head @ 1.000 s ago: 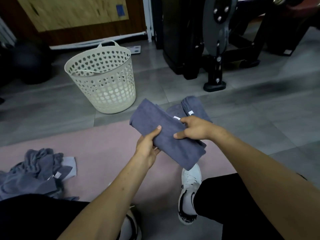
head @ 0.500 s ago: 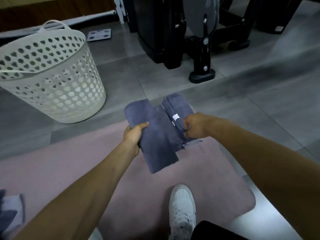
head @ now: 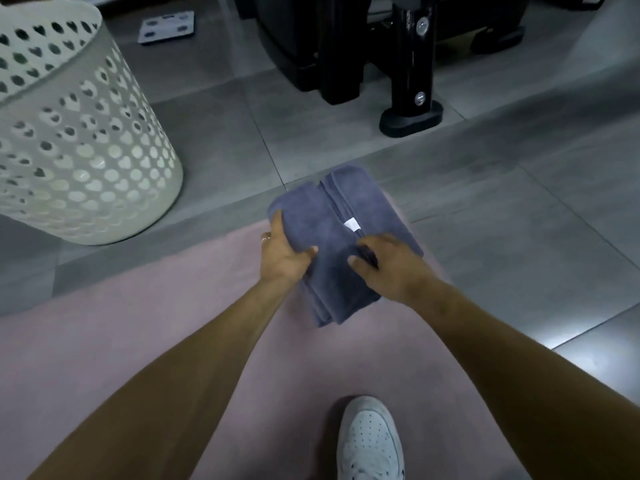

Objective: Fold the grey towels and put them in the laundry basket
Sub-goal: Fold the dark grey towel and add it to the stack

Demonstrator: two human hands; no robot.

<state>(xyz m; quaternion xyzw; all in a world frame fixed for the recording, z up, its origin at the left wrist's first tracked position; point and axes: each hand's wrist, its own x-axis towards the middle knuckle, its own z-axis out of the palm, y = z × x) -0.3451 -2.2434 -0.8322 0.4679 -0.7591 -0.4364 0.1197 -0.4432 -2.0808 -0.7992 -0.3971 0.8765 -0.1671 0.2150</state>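
A stack of folded grey towels (head: pixel 343 216) lies at the far edge of the pink mat (head: pixel 138 323), a white label showing on top. My left hand (head: pixel 282 252) grips the stack's left side, thumb on top. My right hand (head: pixel 388 261) grips its right side, fingers curled into a fold. The white perforated laundry basket (head: pixel 79 150) stands on the floor to the upper left, about a hand's width from the towels; its inside is hidden.
Black gym equipment with a foot (head: pixel 412 116) stands on the grey tiles behind the towels. A small bathroom scale (head: pixel 166 27) lies on the floor at the back. My white shoe (head: pixel 370 441) rests on the mat near the bottom.
The towel held in my left hand has come down onto the folded ones. Both hands now grip the stack together. The view has moved closer and lower.
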